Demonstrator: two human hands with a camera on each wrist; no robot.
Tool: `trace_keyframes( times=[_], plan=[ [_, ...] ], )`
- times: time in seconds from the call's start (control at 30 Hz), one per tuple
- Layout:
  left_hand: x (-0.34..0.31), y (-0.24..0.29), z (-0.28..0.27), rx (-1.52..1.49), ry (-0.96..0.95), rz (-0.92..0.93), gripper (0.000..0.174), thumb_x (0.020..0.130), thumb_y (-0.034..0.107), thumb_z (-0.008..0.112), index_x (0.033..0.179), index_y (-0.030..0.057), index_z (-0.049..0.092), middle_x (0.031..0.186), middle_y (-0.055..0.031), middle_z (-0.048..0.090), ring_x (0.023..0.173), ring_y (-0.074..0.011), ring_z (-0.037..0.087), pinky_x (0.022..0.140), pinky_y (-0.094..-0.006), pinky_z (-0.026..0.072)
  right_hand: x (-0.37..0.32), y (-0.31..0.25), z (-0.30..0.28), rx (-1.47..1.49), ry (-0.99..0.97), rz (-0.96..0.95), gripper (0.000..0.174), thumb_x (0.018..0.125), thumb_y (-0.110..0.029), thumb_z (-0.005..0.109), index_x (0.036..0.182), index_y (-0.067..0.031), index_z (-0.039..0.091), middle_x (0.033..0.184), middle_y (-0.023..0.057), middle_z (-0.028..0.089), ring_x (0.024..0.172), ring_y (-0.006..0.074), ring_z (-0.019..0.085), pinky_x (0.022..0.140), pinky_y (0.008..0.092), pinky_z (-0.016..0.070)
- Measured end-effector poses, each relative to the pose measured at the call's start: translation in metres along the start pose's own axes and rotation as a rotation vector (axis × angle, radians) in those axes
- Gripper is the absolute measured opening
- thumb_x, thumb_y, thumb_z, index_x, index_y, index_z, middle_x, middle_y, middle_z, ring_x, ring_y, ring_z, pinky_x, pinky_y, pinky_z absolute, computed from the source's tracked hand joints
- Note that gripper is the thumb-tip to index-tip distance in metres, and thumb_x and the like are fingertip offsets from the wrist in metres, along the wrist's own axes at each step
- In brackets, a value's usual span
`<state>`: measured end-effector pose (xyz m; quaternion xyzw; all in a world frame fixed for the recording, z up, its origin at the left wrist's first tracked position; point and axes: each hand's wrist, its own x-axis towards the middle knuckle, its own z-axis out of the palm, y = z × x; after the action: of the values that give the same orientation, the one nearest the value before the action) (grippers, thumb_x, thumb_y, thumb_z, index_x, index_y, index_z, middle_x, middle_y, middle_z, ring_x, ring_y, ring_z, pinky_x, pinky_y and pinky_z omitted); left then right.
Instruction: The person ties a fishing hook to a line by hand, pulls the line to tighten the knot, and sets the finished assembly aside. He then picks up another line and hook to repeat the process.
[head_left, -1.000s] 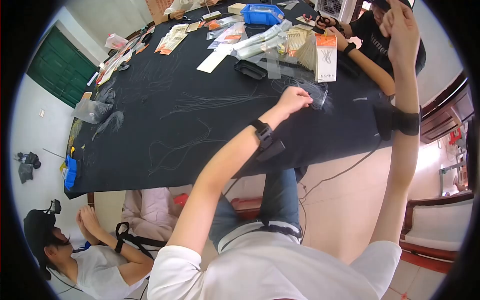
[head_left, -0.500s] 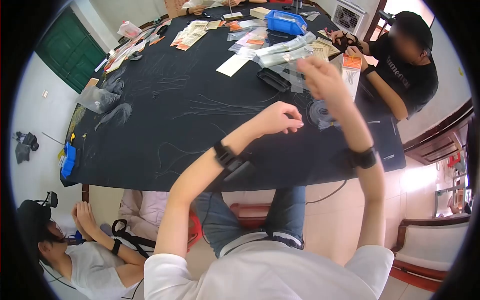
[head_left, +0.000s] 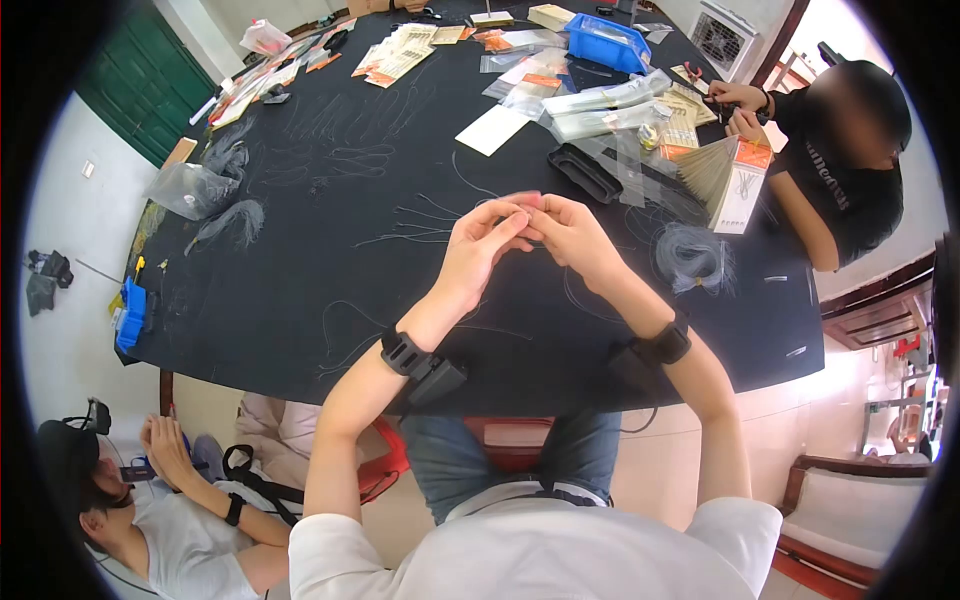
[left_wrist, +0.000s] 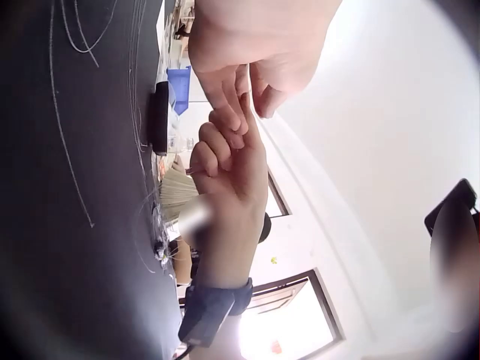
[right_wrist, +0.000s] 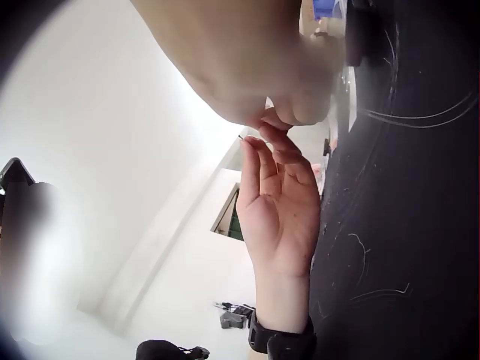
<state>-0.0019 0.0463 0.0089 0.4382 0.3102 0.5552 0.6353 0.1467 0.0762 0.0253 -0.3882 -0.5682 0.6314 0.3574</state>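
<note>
My left hand [head_left: 470, 248] and right hand [head_left: 582, 240] meet fingertip to fingertip above the near middle of the black table. A tiny dark-tipped piece [right_wrist: 241, 137] shows at the left thumb and fingertips in the right wrist view. The fingertips of both hands pinch a thin clear line, mostly hidden by the fingers; a strand [head_left: 456, 166] arcs up beyond the left hand. In the left wrist view the right hand's other fingers [left_wrist: 214, 146] are curled. A tied coil of clear line [head_left: 690, 260] lies right of the hands, and loose strands [head_left: 400, 238] lie to the left.
A black tray [head_left: 585, 172] sits just beyond the hands. Fanned hook cards [head_left: 735, 195], clear plastic packets [head_left: 610, 95] and a blue bin [head_left: 610, 45] stand behind it. A person [head_left: 845, 140] works at the right; another person [head_left: 170, 520] sits at lower left.
My right hand has come down from high on the right, past the coil, to meet the left. My left hand has left the coil and moved leftward. The head view has shifted.
</note>
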Motion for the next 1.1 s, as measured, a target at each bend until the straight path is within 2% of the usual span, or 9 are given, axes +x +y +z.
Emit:
trace_keyframes(
  times=[0.07, 0.17, 0.37, 0.53, 0.63, 0.73, 0.83, 1.03, 1.1],
  plan=[
    [-0.001, -0.005, -0.003, 0.006, 0.022, -0.012, 0.015, 0.087, 0.013, 0.055, 0.095, 0.0017, 0.06, 0.115, -0.0112, 0.055, 0.087, -0.0153, 0.06, 0.073, -0.0256, 0.0471, 0.002, 0.003, -0.002, -0.029, -0.025, 0.001, 0.02, 0.088, -0.02, 0.052, 0.092, -0.0014, 0.059, 0.068, -0.0025, 0.053, 0.057, 0.0004, 0.043, 0.047, 0.0153, 0.0322],
    [-0.002, -0.01, -0.01, 0.031, 0.013, 0.001, 0.015, 0.086, 0.013, 0.055, 0.095, 0.0018, 0.06, 0.113, -0.0114, 0.056, 0.085, -0.0155, 0.06, 0.073, -0.0255, 0.0474, 0.004, 0.012, -0.007, -0.033, -0.073, 0.079, 0.02, 0.087, -0.02, 0.053, 0.091, -0.0019, 0.059, 0.068, -0.0027, 0.053, 0.056, 0.0008, 0.042, 0.047, 0.0159, 0.0314],
    [-0.002, -0.02, -0.01, 0.07, 0.055, 0.027, 0.013, 0.085, 0.011, 0.057, 0.092, 0.0013, 0.061, 0.114, -0.0122, 0.055, 0.083, -0.0174, 0.061, 0.07, -0.0263, 0.0482, 0.006, 0.022, -0.025, -0.075, -0.011, 0.148, 0.022, 0.087, -0.026, 0.054, 0.086, -0.0046, 0.059, 0.057, -0.0069, 0.043, 0.047, -0.0002, 0.034, 0.04, 0.0176, 0.0224],
    [-0.002, -0.019, -0.013, 0.109, 0.07, 0.067, 0.012, 0.086, 0.012, 0.056, 0.092, 0.0026, 0.06, 0.116, -0.013, 0.054, 0.084, -0.0164, 0.061, 0.07, -0.025, 0.0475, 0.0, 0.016, -0.039, -0.16, -0.004, 0.159, 0.027, 0.086, -0.029, 0.055, 0.085, -0.0031, 0.06, 0.055, -0.0076, 0.039, 0.048, 0.0004, 0.032, 0.041, 0.0189, 0.0228],
    [-0.004, -0.017, -0.013, 0.096, 0.078, 0.07, 0.013, 0.086, 0.012, 0.056, 0.092, 0.0022, 0.06, 0.112, -0.0124, 0.056, 0.083, -0.0158, 0.061, 0.069, -0.0248, 0.0473, -0.009, 0.014, -0.047, -0.246, 0.012, 0.175, 0.027, 0.086, -0.028, 0.055, 0.085, -0.0015, 0.06, 0.056, -0.0068, 0.041, 0.05, 0.0012, 0.035, 0.043, 0.0185, 0.0251],
    [-0.005, -0.016, -0.012, 0.085, 0.069, 0.023, 0.012, 0.085, 0.012, 0.057, 0.09, 0.0012, 0.06, 0.103, -0.0112, 0.058, 0.082, -0.0147, 0.06, 0.068, -0.0247, 0.0469, -0.017, 0.017, -0.05, -0.275, -0.043, 0.146, 0.022, 0.088, -0.026, 0.054, 0.083, -0.0049, 0.058, 0.054, -0.0093, 0.034, 0.046, -0.0007, 0.028, 0.041, 0.017, 0.0193],
    [-0.005, -0.018, -0.015, 0.089, 0.042, 0.016, 0.012, 0.085, 0.012, 0.057, 0.089, 0.001, 0.06, 0.099, -0.0107, 0.059, 0.08, -0.0141, 0.06, 0.068, -0.0245, 0.0463, -0.026, 0.013, -0.052, -0.257, -0.139, 0.169, 0.023, 0.088, -0.025, 0.052, 0.086, -0.0034, 0.058, 0.055, -0.0083, 0.037, 0.047, 0.0001, 0.03, 0.042, 0.0168, 0.0217],
    [-0.006, -0.017, -0.014, 0.18, 0.041, -0.007, 0.011, 0.084, 0.012, 0.058, 0.087, 0.0014, 0.061, 0.089, -0.0089, 0.062, 0.076, -0.0132, 0.059, 0.069, -0.0239, 0.0457, -0.037, 0.005, -0.059, -0.363, -0.123, 0.191, 0.025, 0.086, -0.023, 0.054, 0.087, 0.0017, 0.059, 0.059, -0.0023, 0.048, 0.054, 0.0041, 0.043, 0.049, 0.0194, 0.0342],
    [-0.006, -0.018, -0.015, 0.207, 0.033, -0.012, 0.011, 0.084, 0.012, 0.058, 0.087, 0.0013, 0.061, 0.087, -0.0083, 0.062, 0.076, -0.0131, 0.059, 0.069, -0.0238, 0.0459, -0.037, 0.011, -0.059, -0.389, -0.078, 0.127, 0.026, 0.086, -0.023, 0.054, 0.09, 0.002, 0.058, 0.063, 0.0004, 0.053, 0.056, 0.0054, 0.047, 0.052, 0.0195, 0.0375]
  ],
)
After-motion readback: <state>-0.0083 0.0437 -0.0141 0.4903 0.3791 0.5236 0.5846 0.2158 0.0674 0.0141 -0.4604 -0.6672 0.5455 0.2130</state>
